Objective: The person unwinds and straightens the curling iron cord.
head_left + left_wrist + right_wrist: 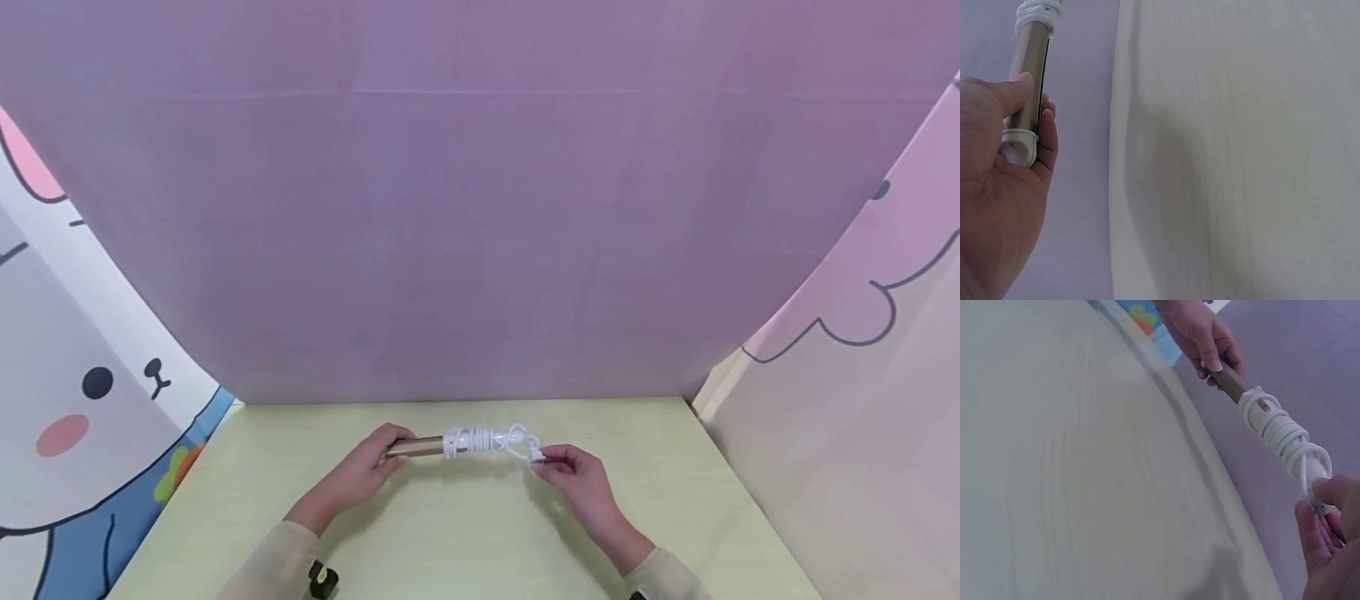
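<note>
A hair straightener [420,447] with a gold-brown barrel and white handle is held up above the table, roughly level. White cord [480,439] is wound in several turns round its handle. My left hand [375,458] grips the barrel near its tip, thumb on one side and fingers on the other. The left wrist view shows the white end cap [1019,148] beside the palm and a dark slit along the barrel. At the other end, my right hand [581,479] pinches the white plug [536,454] between thumb and fingers. In the right wrist view, the fingers partly hide this plug.
Under both hands lies a pale yellow-green table [465,533]. A purple cloth backdrop [480,250] rises behind its far edge. Cartoon-printed curtains stand at the left [90,333] and right [862,400]. A small black device [323,579] sits by the left sleeve.
</note>
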Demonstrator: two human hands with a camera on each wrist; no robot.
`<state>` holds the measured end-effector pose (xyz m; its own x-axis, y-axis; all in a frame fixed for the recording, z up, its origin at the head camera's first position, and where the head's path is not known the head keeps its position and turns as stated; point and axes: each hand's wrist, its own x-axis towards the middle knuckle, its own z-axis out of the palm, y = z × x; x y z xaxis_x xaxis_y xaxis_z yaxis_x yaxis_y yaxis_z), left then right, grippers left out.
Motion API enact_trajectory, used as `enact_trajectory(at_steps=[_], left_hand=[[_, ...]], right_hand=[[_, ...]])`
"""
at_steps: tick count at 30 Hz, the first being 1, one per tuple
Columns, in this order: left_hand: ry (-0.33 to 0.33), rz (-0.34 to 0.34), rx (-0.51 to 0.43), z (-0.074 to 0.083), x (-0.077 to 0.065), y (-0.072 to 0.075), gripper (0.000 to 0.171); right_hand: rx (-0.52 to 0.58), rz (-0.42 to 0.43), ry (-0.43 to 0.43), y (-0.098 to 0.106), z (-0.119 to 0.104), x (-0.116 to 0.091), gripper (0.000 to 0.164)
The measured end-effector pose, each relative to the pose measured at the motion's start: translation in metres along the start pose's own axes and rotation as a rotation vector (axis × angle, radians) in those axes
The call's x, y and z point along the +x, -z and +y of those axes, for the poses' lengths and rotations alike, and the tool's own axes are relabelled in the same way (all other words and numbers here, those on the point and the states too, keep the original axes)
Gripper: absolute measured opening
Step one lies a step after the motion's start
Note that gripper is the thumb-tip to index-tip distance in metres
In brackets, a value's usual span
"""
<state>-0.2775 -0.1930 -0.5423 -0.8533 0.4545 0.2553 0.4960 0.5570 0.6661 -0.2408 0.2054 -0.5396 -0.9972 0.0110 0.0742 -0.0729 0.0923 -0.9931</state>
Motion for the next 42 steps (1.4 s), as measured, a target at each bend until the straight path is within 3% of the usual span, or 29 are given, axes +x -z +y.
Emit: enact_trajectory(at_steps=[11, 27, 42], left_hand=[[0.024, -0.019, -0.013, 0.006, 0.000, 0.002, 0.030], [0.005, -0.001, -0.032, 0.008, -0.001, 0.005, 0.032], [0.004, -0.028, -0.073, 0.011, -0.001, 0.006, 0.032]], right_hand=[[-0.095, 0.046, 0.178, -0.006, 0.001, -0.003, 0.023], [-0.348, 0.049, 0.388, -0.007, -0.004, -0.003, 0.022], [-0.261, 0.132, 0.333, -0.007, -0.005, -0.001, 0.022]])
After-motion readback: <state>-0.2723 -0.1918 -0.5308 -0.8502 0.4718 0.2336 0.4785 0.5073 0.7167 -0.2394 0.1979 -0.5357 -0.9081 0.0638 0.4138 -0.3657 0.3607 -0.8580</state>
